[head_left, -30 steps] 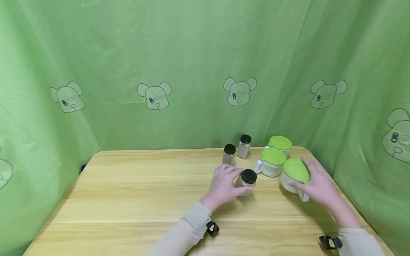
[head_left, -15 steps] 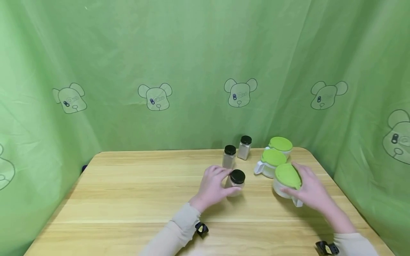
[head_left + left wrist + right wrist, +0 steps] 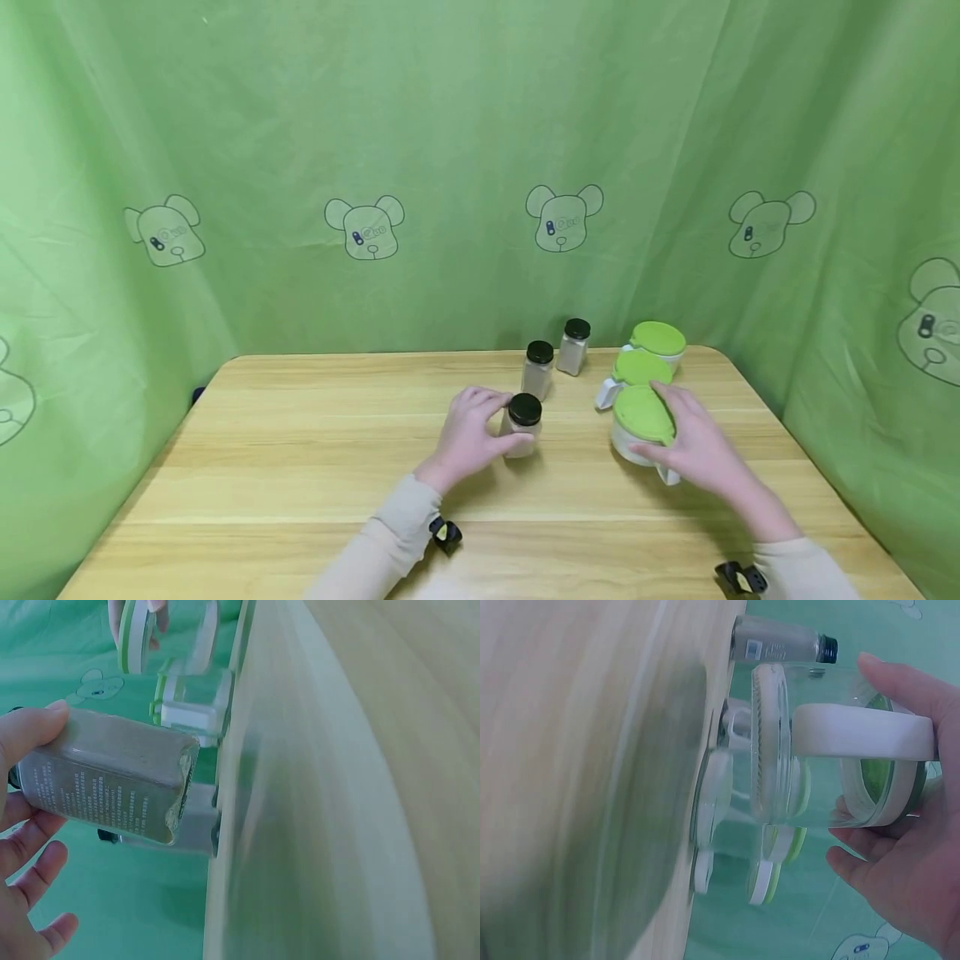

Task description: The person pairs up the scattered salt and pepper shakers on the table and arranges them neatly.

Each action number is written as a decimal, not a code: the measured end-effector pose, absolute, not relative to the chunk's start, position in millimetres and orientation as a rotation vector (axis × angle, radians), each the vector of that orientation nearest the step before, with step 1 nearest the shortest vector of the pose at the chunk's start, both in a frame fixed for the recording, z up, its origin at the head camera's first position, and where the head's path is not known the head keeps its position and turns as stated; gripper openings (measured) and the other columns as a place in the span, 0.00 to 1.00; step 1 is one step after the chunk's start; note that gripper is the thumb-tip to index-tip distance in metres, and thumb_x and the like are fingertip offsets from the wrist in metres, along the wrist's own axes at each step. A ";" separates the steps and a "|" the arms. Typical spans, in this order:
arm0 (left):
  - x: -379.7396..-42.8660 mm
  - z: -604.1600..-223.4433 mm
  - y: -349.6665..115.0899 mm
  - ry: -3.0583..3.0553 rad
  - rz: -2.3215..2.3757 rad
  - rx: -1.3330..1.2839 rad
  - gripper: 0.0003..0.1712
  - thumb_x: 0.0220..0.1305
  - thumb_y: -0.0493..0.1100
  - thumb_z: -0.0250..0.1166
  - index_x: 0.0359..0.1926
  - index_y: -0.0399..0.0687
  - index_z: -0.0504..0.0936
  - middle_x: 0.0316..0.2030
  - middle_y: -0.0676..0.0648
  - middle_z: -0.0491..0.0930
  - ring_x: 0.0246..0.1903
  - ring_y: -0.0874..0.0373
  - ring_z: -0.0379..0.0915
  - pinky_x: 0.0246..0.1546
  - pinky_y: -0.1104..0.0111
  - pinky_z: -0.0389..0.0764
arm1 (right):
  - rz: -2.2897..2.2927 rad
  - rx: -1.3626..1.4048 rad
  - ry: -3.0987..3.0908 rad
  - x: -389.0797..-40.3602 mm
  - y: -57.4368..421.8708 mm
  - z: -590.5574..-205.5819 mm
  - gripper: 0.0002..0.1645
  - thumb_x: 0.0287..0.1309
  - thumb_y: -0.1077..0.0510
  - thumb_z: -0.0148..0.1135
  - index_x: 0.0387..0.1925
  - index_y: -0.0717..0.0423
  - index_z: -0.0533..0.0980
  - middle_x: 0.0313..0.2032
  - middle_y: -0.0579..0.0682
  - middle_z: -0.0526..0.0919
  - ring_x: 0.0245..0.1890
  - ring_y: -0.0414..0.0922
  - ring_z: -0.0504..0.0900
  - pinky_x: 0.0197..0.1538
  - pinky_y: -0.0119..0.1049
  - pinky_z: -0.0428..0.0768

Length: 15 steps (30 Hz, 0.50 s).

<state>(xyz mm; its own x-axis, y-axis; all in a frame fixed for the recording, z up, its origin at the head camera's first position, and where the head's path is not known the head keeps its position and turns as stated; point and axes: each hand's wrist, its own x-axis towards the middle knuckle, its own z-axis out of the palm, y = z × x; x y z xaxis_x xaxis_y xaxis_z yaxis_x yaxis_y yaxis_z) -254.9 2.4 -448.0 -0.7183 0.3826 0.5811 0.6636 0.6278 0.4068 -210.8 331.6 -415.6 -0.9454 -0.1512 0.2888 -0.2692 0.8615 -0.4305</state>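
My left hand (image 3: 468, 437) grips a square spice jar (image 3: 522, 427) with a black lid between thumb and fingers. In the left wrist view the jar (image 3: 105, 776) is tilted, its base off the table, with printed text on one side. My right hand (image 3: 697, 446) holds a round clear seasoning pot (image 3: 643, 414) by its green lid, thumb on one side and fingers on the other. Its white handle (image 3: 862, 733) points towards me, and its glass base is raised above the table in the right wrist view.
Behind my left hand stand two more black-lidded jars, a nearer one (image 3: 537, 371) and a farther one (image 3: 573, 348). Two green-lidded pots, one close behind the held pot (image 3: 642, 367) and one farther back (image 3: 657, 339), stand on the wooden table (image 3: 315, 467). A green curtain (image 3: 450, 125) surrounds it.
Both hands have moved left across the table, the left carrying the spice jar and the right the green-lidded pot. The other jars and pots have stayed put.
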 end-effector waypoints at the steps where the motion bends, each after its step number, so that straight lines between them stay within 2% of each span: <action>1: -255.4 -448.6 -0.1 -2.406 -0.860 -0.822 0.38 0.45 0.63 0.75 0.54 0.45 0.82 0.49 0.49 0.84 0.50 0.57 0.73 0.58 0.59 0.72 | 0.704 0.325 -2.794 -211.4 329.2 -415.4 0.65 0.41 0.41 0.77 0.70 0.70 0.55 0.64 0.73 0.63 0.61 0.70 0.65 0.59 0.71 0.64; 15: -255.5 -444.0 -33.3 -2.413 -0.897 -0.771 0.40 0.45 0.60 0.75 0.55 0.42 0.80 0.50 0.46 0.84 0.51 0.53 0.73 0.57 0.55 0.71 | 0.746 0.406 -2.787 -220.1 299.0 -417.3 0.63 0.39 0.43 0.79 0.70 0.66 0.57 0.65 0.69 0.65 0.63 0.67 0.65 0.63 0.68 0.63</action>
<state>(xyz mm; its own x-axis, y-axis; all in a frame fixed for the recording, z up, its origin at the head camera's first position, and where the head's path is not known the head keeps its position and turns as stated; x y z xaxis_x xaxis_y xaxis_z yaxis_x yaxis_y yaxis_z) -255.5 -33.3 -444.0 -0.7425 0.3426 0.5756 0.6353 0.6326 0.4430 -220.1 299.0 -417.3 -0.9358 -0.2054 0.2864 -0.3210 0.8322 -0.4522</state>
